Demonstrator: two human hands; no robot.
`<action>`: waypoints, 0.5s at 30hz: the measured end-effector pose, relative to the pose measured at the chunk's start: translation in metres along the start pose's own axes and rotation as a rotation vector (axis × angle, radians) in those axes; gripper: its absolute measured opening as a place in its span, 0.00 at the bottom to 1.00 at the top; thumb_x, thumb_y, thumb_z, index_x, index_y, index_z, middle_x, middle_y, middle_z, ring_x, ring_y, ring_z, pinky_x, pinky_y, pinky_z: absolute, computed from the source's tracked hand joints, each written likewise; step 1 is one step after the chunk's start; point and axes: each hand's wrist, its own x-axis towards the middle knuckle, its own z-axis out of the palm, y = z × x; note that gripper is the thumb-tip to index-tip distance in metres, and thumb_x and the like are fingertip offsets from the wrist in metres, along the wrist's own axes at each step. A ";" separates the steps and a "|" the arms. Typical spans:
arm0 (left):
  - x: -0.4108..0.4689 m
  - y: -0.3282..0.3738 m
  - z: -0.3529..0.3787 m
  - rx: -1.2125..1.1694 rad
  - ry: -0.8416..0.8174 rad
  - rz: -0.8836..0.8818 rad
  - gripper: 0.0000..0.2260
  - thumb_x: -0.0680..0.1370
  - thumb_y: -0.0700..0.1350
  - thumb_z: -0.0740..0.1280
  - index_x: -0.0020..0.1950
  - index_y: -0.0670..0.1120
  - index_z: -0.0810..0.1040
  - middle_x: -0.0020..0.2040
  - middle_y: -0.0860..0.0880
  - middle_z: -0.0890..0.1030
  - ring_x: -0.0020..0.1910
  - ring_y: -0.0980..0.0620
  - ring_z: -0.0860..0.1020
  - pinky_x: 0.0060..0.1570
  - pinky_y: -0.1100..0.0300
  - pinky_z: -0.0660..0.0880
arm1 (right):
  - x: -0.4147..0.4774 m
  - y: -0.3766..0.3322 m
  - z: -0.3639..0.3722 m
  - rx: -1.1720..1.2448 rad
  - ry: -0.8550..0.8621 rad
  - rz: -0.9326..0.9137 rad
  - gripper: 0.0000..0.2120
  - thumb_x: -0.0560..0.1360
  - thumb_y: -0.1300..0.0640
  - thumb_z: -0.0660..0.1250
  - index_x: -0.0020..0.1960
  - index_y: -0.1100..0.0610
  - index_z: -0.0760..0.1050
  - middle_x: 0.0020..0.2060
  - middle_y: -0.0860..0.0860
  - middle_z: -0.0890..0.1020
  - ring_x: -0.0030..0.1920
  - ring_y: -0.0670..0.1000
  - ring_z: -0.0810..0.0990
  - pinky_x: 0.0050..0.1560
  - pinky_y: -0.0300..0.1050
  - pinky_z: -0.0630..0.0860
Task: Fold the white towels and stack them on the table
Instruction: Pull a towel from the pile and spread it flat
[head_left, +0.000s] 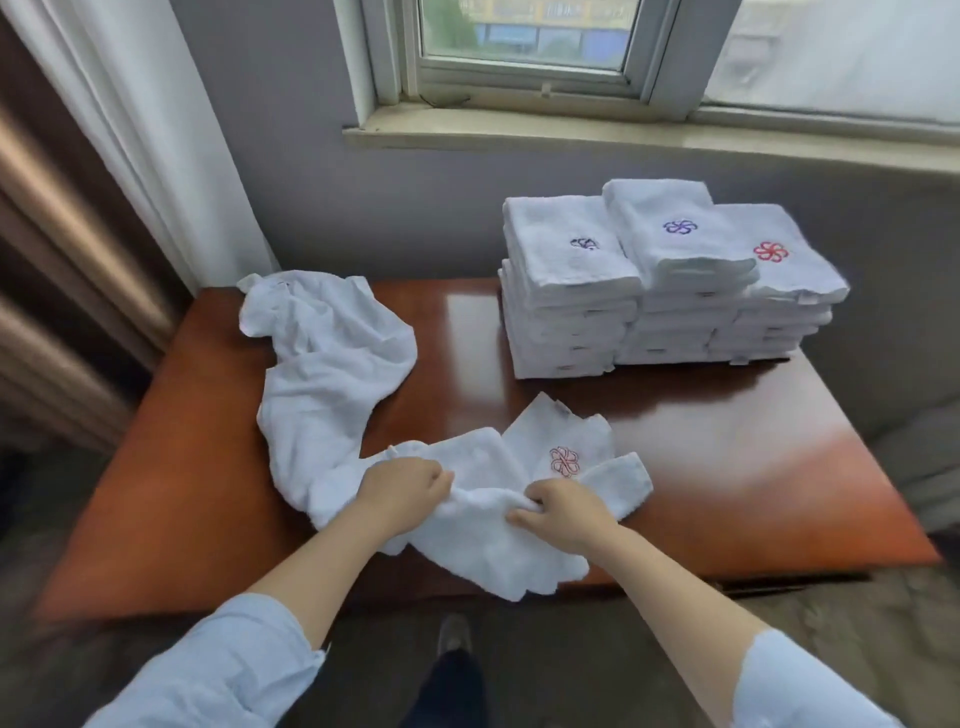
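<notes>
White curtain hung in soft vertical folds at far left. Table was glossy reddish-brown wood, rectangular, with window glare on top. A long crumpled towel, white and thin-looking with many creases, ran from the far-left corner down toward the near edge.

Left hand had its fingers curled, pinching a bunched ridge of the small towel. That towel was white terry, rumpled, at the middle of the near edge, with its lower part draped over the edge. A red stitched flower showed on its flat upper flap. Right hand, just beside the left, gripped the same ridge with curled fingers.

Folded stacks sat at the far-right corner: three squared piles touching side by side, fluffy white, the top ones marked with dark, purple and red flowers. A pale stone sill ran above them.
</notes>
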 end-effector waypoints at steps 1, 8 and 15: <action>0.004 0.001 0.003 0.005 -0.022 -0.003 0.16 0.83 0.56 0.53 0.45 0.50 0.75 0.45 0.49 0.79 0.48 0.46 0.78 0.44 0.56 0.70 | 0.000 0.003 0.003 0.011 -0.024 0.014 0.21 0.77 0.41 0.63 0.33 0.54 0.65 0.29 0.47 0.71 0.32 0.48 0.69 0.34 0.46 0.63; 0.049 0.026 0.003 -0.046 0.046 0.185 0.11 0.80 0.50 0.62 0.60 0.53 0.77 0.57 0.52 0.76 0.58 0.50 0.74 0.53 0.54 0.72 | 0.008 0.021 -0.019 0.240 0.277 0.151 0.09 0.78 0.52 0.64 0.49 0.52 0.82 0.49 0.44 0.83 0.51 0.45 0.79 0.50 0.44 0.74; 0.106 0.066 0.001 -0.044 0.000 0.252 0.15 0.80 0.52 0.63 0.67 0.54 0.74 0.65 0.53 0.76 0.63 0.49 0.73 0.56 0.54 0.72 | 0.028 0.059 -0.036 0.138 0.325 0.380 0.21 0.79 0.51 0.64 0.72 0.46 0.70 0.75 0.53 0.64 0.76 0.54 0.57 0.70 0.52 0.62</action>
